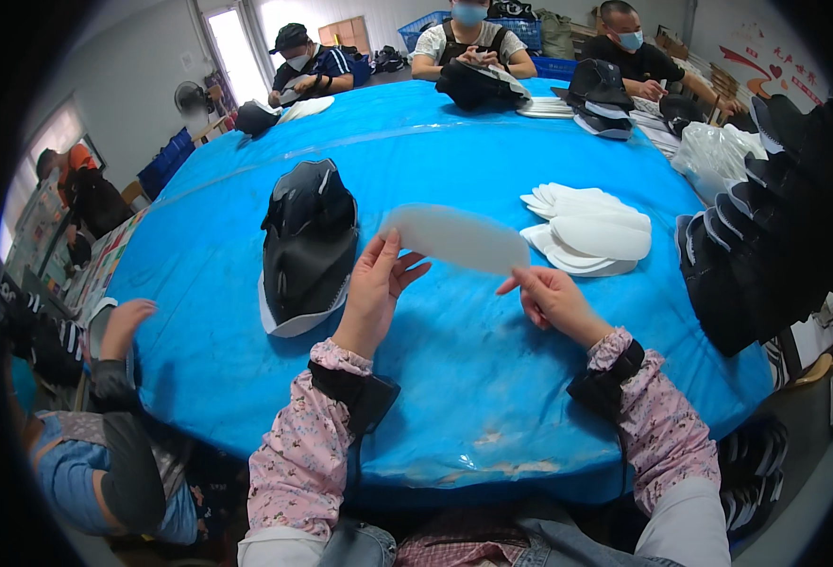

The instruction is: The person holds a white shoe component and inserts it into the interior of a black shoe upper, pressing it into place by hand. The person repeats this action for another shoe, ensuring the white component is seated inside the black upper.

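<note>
Between my two hands a thin, whitish cap brim insert [457, 238] is stretched out above the table. My left hand [379, 279] pinches its left end, thumb on top, with the other fingers loosely bent below. At the right end, my right hand [551, 299] grips the edge between thumb and forefinger. Left of my hands lies a stack of black caps [308, 250], a white brim edge showing at its near end. To the right, a fanned pile of white brim inserts [598, 231] rests on the blue cover.
A blue sheet covers the round table [492, 406]. Tall stacked black caps [756, 246] and a clear plastic bag [716, 151] line its right side. Several masked people work along the far edge with black caps [481, 87]. A co-worker's hand [126, 326] reaches in at left.
</note>
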Tool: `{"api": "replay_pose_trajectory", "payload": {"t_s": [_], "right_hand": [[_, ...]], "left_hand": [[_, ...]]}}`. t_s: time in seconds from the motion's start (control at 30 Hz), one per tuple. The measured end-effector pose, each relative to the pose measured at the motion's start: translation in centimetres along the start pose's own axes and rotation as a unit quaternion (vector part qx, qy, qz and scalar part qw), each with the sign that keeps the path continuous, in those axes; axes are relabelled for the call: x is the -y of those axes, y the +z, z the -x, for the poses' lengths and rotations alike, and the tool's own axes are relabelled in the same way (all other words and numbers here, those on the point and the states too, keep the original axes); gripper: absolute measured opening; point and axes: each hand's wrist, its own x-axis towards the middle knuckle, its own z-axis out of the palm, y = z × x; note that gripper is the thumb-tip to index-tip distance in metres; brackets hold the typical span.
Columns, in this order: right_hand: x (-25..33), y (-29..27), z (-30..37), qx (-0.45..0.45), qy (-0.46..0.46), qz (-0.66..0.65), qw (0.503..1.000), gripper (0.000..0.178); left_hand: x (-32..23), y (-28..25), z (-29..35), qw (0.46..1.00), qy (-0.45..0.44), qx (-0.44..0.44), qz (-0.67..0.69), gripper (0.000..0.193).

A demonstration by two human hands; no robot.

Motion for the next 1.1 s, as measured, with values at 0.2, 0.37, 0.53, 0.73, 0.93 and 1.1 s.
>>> {"api": "replay_pose_trajectory", "payload": {"t_s": [0.2,0.37,0.53,0.73,0.93,1.1], "right_hand": [[0.6,0.4,-0.4,0.015,0.033,-0.396,0.918,0.068],[2.0,2.1,1.0,-0.08,-0.047,-0.491,0.867,0.043],[1.2,3.2,0.9,-0.009,0.037,-0.387,0.921,0.037],[0.7,2.6,0.9,-0.207,-0.167,0.069,0.962,0.029],[1.3,3.1,1.1,-0.22,-0.278,0.211,0.911,0.037],[1.5,4.1,1.7,-0.159,-0.278,0.286,0.903,0.054]], "left_hand": [[-0.4,1.3,0.5,0.996,0.051,0.067,-0.029,0.04],[0.5,2.5,0.9,0.987,0.056,0.148,-0.038,0.059],[0.3,1.9,0.9,0.964,0.039,0.244,-0.094,0.07],[1.2,4.5,3.2,0.967,-0.12,0.221,-0.032,0.108],[2.2,4.4,3.4,0.974,-0.101,0.185,-0.081,0.091],[1.5,4.8,2.9,0.987,-0.082,0.071,-0.116,0.049]]}}
